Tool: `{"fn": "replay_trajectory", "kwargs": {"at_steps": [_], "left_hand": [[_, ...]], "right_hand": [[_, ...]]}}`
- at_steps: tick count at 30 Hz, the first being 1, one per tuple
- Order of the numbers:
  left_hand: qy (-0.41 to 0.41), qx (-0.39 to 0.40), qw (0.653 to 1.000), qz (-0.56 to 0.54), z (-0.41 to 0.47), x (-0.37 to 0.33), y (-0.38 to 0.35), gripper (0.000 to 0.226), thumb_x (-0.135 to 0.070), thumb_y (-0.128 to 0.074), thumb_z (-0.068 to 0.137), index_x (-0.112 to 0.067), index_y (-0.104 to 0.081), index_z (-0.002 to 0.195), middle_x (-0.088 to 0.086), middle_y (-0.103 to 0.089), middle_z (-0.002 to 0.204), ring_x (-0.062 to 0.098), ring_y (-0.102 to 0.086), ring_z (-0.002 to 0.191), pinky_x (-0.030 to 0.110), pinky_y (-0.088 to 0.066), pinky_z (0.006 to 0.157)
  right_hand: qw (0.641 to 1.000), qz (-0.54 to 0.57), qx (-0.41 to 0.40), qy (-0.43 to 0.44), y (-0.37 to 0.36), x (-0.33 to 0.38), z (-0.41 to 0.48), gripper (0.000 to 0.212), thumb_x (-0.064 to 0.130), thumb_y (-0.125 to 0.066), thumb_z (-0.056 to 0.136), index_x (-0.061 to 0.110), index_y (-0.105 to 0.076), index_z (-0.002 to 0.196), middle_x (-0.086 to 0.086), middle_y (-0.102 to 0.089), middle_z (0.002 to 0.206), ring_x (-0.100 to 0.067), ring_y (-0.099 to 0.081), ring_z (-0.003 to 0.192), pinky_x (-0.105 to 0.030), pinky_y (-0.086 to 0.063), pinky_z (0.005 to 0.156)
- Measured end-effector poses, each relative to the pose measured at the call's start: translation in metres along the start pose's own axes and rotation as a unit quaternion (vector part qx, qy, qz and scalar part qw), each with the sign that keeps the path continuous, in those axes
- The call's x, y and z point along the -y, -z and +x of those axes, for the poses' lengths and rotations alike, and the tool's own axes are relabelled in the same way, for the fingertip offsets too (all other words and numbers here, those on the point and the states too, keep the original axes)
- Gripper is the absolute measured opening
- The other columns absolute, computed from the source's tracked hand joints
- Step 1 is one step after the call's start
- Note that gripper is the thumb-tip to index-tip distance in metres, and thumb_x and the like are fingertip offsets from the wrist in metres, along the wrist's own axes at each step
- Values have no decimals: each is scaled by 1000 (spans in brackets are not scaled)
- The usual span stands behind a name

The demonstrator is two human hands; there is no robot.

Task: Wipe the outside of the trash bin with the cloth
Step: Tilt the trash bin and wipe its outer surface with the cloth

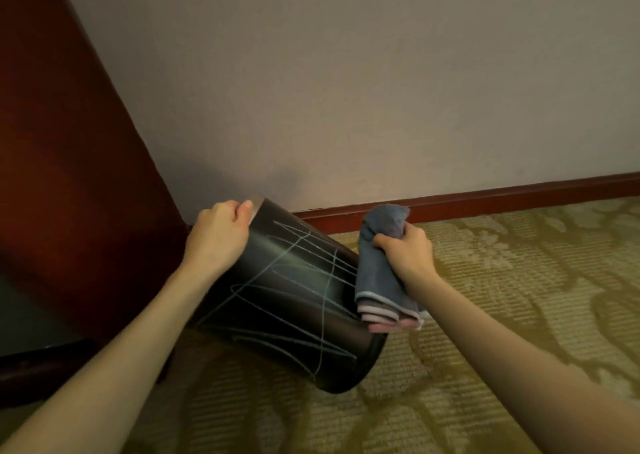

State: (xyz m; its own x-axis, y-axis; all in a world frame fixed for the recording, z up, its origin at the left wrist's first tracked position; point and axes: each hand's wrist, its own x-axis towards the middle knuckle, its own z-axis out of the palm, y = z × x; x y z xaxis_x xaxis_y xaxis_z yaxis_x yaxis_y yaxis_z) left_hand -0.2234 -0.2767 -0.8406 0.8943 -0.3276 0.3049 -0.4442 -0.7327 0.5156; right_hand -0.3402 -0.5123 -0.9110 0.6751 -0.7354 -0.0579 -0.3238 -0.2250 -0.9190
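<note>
A plain pale wall (346,83) fills the view from eleven to three o'clock, dimly and warmly lit. A dark reddish wooden baseboard (485,195) runs along its foot at three o'clock. Patterned olive-and-beige carpet (502,298) covers the floor from four to seven. A tall reddish-brown wooden furniture panel (69,159) stands at nine o'clock.

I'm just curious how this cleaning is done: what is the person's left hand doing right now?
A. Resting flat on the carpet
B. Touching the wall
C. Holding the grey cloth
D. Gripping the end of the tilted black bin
D: the left hand grips the upper end of the tilted trash bin, while the right hand clutches the bunched cloth against the bin's side.
</note>
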Motion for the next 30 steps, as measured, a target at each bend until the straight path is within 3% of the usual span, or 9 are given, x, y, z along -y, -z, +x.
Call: {"fn": "replay_trajectory", "kwargs": {"at_steps": [5, 8, 14, 19, 24, 30], "left_hand": [[26, 41, 999, 1, 6, 10, 3, 60, -59, -30, 91, -8, -57, 76, 17, -61, 82, 37, -58, 80, 48, -50, 75], [30, 22, 999, 11, 9, 21, 3, 58, -58, -29, 91, -10, -57, 74, 16, -62, 80, 36, -59, 77, 49, -51, 74], [2, -22, 999, 31, 7, 35, -1, 46, -47, -34, 95, -13, -51, 68, 17, -61, 74, 39, -58, 74, 44, -47, 63], [29, -57, 994, 89, 10, 38, -7, 46, -44, -28, 96, -13, -53, 72, 19, -62, 80, 40, -58, 77, 41, -42, 63], [53, -72, 989, 116, 14, 38, -13, 50, -44, -26, 97, -11, -61, 83, 20, -63, 89, 41, -58, 83, 41, -40, 66], [86, -82, 983, 140, 23, 43, -18, 56, -47, -24, 96, -9, -64, 91, 21, -63, 95, 42, -58, 88, 42, -40, 70]], "right_hand": [[992, -110, 60, 14, -32, 14, 20, 38, 36, -64, 75, 11, -63, 104, -14, -65, 99, -31, -59, 85, -33, -43, 68], [986, -148, 81, -4, -42, 15, 40, 41, 39, -64, 78, 5, -60, 101, -17, -64, 99, -29, -55, 78, -33, -42, 65], [971, -210, 103, -44, -58, 20, 63, 54, 43, -65, 79, 1, -55, 112, -18, -61, 109, -32, -55, 85, -36, -44, 67], [965, -257, 56, 8, -66, 23, 48, 47, 45, -59, 79, 10, -60, 111, -17, -63, 108, -37, -59, 95, -39, -46, 73], [972, -219, 8, 85, -61, 31, 16, 24, 36, -56, 78, 17, -55, 93, -15, -64, 98, -38, -59, 86, -36, -40, 67], [950, -213, -118, 194, -67, 27, -36, 28, 39, -56, 79, 17, -49, 96, -7, -56, 95, -37, -58, 75, -33, -30, 56]]}}
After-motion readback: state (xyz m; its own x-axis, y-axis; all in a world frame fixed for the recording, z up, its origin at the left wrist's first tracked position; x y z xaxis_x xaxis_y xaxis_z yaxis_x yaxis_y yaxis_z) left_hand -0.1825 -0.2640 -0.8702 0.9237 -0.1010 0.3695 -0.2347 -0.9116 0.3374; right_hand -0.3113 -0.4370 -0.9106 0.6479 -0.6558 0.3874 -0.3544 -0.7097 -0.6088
